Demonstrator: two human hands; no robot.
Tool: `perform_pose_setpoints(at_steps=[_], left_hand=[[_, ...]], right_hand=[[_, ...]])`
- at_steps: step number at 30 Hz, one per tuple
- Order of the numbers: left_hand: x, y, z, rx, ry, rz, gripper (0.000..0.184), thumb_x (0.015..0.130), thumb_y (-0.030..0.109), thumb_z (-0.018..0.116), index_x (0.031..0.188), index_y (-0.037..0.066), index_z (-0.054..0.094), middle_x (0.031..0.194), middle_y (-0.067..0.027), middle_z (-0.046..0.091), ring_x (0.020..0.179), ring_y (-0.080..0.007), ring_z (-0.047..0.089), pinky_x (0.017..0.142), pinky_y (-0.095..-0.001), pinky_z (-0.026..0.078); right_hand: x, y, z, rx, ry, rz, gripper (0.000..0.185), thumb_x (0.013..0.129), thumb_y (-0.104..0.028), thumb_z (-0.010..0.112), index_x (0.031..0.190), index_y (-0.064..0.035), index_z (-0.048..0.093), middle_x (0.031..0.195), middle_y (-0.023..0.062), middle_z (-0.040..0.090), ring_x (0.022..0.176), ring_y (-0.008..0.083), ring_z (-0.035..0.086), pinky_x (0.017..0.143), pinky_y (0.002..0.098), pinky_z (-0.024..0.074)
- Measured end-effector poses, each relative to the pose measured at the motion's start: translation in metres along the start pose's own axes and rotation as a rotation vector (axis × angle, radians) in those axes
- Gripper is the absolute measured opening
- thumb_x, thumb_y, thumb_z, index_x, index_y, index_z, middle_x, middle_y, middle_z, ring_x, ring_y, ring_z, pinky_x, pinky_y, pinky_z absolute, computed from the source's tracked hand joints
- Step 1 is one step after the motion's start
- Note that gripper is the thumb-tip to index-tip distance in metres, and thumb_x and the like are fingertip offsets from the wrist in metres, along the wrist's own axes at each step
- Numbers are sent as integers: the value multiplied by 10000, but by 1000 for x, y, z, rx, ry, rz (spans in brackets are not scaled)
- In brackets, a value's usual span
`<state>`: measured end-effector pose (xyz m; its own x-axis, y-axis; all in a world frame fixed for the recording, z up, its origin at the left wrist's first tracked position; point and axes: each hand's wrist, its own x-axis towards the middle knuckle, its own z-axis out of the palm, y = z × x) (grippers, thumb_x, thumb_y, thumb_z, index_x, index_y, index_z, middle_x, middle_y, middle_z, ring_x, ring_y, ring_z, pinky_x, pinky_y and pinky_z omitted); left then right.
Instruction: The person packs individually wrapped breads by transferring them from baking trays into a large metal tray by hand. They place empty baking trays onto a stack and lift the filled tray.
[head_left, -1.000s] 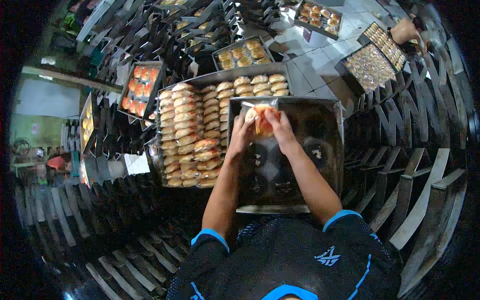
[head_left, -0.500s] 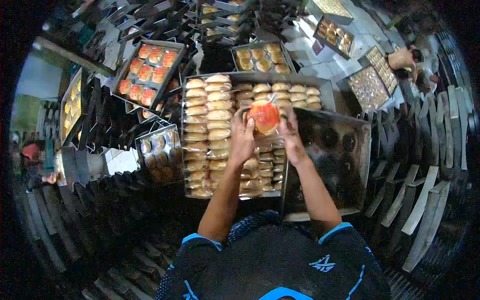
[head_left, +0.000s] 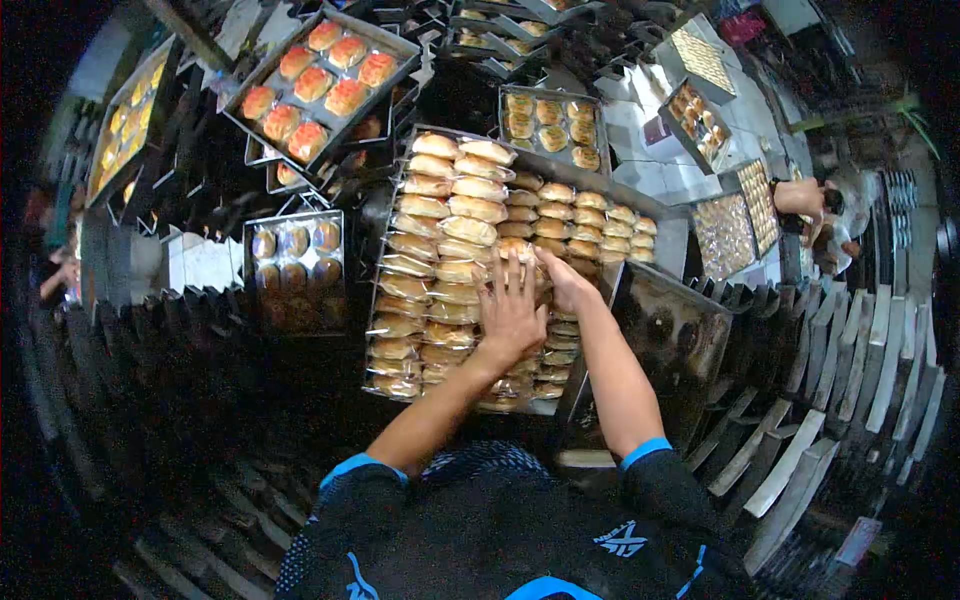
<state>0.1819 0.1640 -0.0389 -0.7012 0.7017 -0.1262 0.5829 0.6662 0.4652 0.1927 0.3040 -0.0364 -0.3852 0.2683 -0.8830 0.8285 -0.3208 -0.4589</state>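
Observation:
My left hand [head_left: 512,312] lies over the rows of wrapped buns, its fingers spread and pointing away from me. Beside it, my right hand [head_left: 568,284] touches the same spot, fingers partly hidden. A wrapped bun [head_left: 515,247] shows just beyond the fingertips, at the top of a row. Long rows of buns in clear wrap [head_left: 428,205] fill the left part of a large tray [head_left: 672,240], with shorter stacks behind. A dark, stained baking tray [head_left: 650,335] rests at the right, partly under my right forearm.
Trays of red-topped buns [head_left: 312,85] and yellow-topped buns [head_left: 132,120] stand at the left, above a smaller bun tray [head_left: 297,260]. Another bun tray [head_left: 552,125] is behind. Stacked dark trays [head_left: 800,400] line the right. Another person [head_left: 800,200] is at the far right.
Both hands moved from the dark tray to the rows of buns, carrying the wrapped red-topped bun. It is now low among the rows, and my left fingers lie spread. The view has shifted.

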Motion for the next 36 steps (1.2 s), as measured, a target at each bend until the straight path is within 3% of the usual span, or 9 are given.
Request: perform_pose_setpoints(at_steps=[4,8,13,17,21,24,29,31,36], left_hand=[[-8,-16,28,54,20,75,791,761,472,508,1382,65,233,1435,-186,138,1342,-363,-6,967,-691,-16],[1,-17,26,34,156,107,749,789,485,468,1384,93,238,1449,-151,130,1347,-345,18,960,-695,-35],[2,-27,46,141,300,226,689,833,507,430,1377,118,264,1447,-159,144,1345,-355,43,986,-651,-58],[-61,-1,-14,-149,435,366,579,795,354,575,1266,59,418,1246,-248,389,1144,-382,378,960,-483,288],[-175,18,6,-490,68,203,298,759,285,624,900,24,591,800,-167,588,748,-283,580,675,-378,455],[-236,36,76,-668,-311,-234,515,759,410,636,1064,0,571,1015,-137,617,927,-245,574,793,-323,441],[-246,31,146,-641,82,118,322,837,246,437,839,-29,604,704,-114,599,722,-198,561,703,-328,429],[-246,26,134,-935,128,-170,323,837,253,431,876,-21,598,748,-111,596,742,-201,554,716,-333,429],[-223,127,55,-1327,184,-164,333,840,275,440,934,-12,581,838,-117,585,810,-213,540,770,-343,414]], right_hand=[[32,21,-12,-95,77,-469,749,853,-544,375,1407,-90,158,1470,133,77,1354,240,78,1074,441,79],[59,44,3,318,-15,-512,625,891,-495,345,1337,-57,342,1292,85,423,1181,199,397,1010,328,267],[34,44,2,457,0,-463,691,894,-531,297,1357,-18,284,1375,130,325,1258,229,318,1047,334,215],[-125,67,-44,-382,667,-1373,500,769,-209,590,1204,-4,452,1219,225,439,1143,370,414,988,414,304],[-226,209,-164,-300,1140,-979,423,759,-161,568,1149,-14,493,1141,189,495,1081,343,460,931,429,353],[-210,359,-258,-338,1187,-60,599,830,-446,521,1227,-3,453,1216,193,482,1112,320,455,947,429,345],[-153,480,-302,304,568,-519,522,798,-385,551,1178,-29,514,1176,131,521,1066,252,487,924,395,360],[-141,495,-313,201,268,-1129,490,783,-354,566,1157,-40,538,1156,110,538,1041,228,502,910,379,369],[-341,465,-265,160,580,-918,650,811,-329,603,1313,-21,328,1233,153,459,1043,232,507,847,328,429]])
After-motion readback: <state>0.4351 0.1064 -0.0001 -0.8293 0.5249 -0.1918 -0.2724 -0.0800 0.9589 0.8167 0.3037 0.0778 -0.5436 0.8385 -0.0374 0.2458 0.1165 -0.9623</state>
